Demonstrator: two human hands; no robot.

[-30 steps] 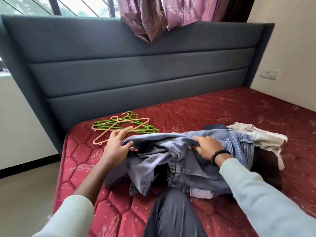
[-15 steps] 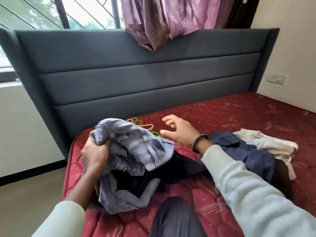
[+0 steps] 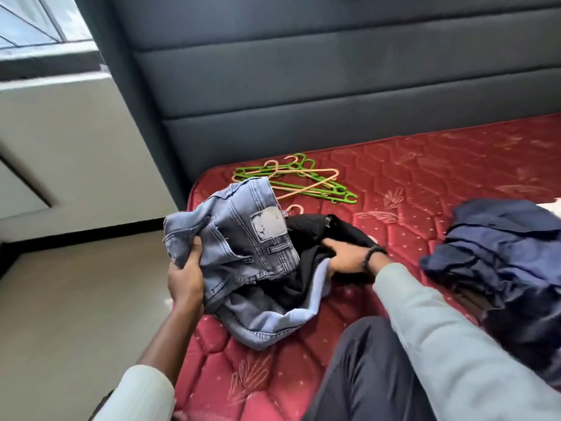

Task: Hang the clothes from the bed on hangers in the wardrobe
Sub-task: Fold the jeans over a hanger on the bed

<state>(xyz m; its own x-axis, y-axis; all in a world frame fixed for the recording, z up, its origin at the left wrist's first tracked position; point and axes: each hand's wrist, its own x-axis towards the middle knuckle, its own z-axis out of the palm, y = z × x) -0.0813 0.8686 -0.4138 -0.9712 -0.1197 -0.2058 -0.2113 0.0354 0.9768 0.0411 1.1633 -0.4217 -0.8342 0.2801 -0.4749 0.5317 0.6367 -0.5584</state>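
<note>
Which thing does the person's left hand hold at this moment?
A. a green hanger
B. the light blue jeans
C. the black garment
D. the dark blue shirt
B: the left hand grips the bunched light blue jeans at their left edge, while the right hand is on the black garment and the hangers lie untouched on the mattress.

Soft window daylight, blurred wide-angle edges

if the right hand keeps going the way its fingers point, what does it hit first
Probably the faded blue denim jeans: the right hand, gripping the black garment, points left toward them. Depth is unclear.
</note>
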